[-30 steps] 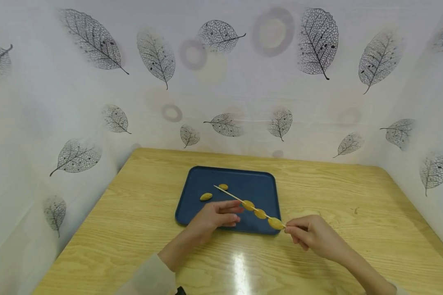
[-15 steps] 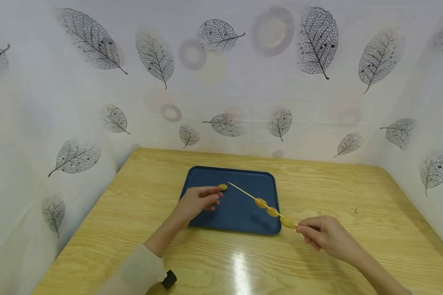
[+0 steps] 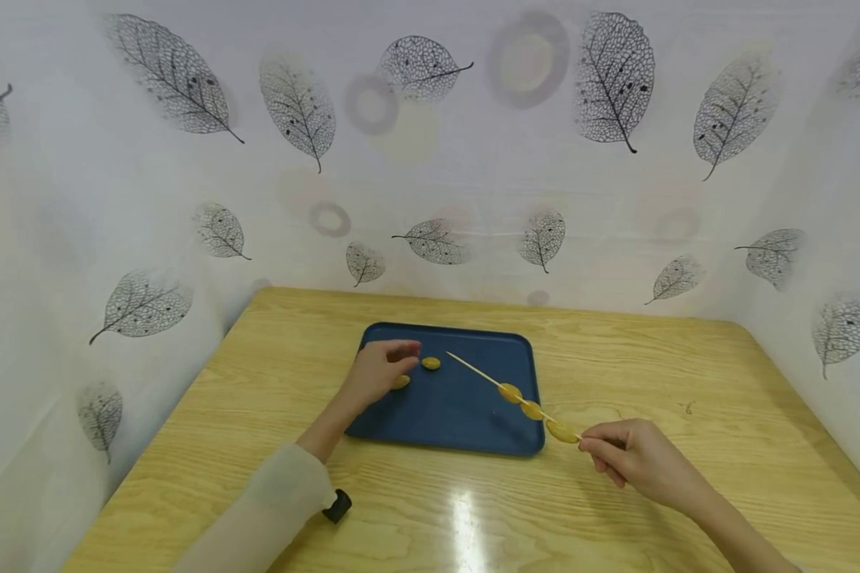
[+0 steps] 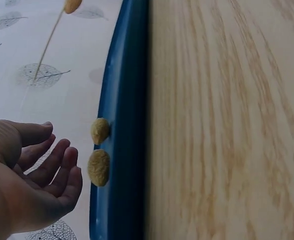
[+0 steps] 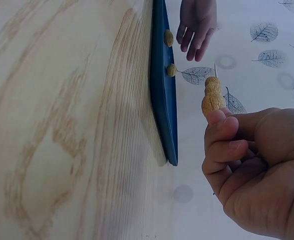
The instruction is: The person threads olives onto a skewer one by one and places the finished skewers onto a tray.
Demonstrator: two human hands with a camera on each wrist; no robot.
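My right hand (image 3: 638, 461) pinches the lower end of a thin wooden skewer (image 3: 473, 368) between thumb and fingers. Three yellow, wrinkled oval pieces like dried fruit (image 3: 562, 431) are threaded on it, and its bare tip points up and left over the blue tray (image 3: 459, 438). Two loose pieces of the same kind lie in the tray: one piece (image 3: 431, 364) just right of my left fingertips, another piece (image 3: 400, 383) partly hidden below them. My left hand (image 3: 374, 372) hovers over the tray's left side; its loosely bent fingers hold nothing in the left wrist view.
The tray rests on a light wood-grain table (image 3: 616, 358). A white curtain (image 3: 430, 175) with a leaf print stands behind the table and along both sides. A black band (image 3: 338, 506) shows at my left sleeve.
My left hand has moved left and up, away from the threaded pieces to above the loose ones. My right hand has shifted right with the skewer. The same pieces remain on it.
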